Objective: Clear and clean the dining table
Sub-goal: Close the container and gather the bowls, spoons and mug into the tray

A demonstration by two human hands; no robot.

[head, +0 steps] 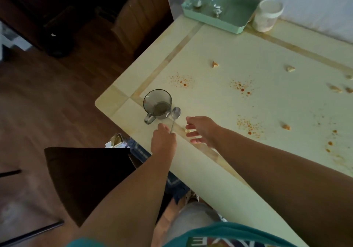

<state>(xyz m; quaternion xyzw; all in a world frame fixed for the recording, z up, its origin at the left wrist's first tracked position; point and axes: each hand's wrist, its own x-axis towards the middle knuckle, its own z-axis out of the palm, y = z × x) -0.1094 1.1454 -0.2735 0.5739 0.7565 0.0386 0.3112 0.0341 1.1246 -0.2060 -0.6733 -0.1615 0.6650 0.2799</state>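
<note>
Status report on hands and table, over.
Left hand grips metal teaspoon beside grey glass mug. Right hand open over crumb. Orange stains remain.

Cream table [219, 170], soiled. Near the glass mug [157, 103]: a spoon [175, 115] just beside it, red spatter [181, 81] and crumbs [215, 64] beyond. Green tray [235, 15] and white tub [267, 15] stand well apart from it, at the far edge.

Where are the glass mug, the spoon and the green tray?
glass mug [157, 103], head view, on its rim and inner wall.
spoon [176, 112], head view, on its bowl, beside the mug.
green tray [236, 9], head view, on its bare floor.
</note>
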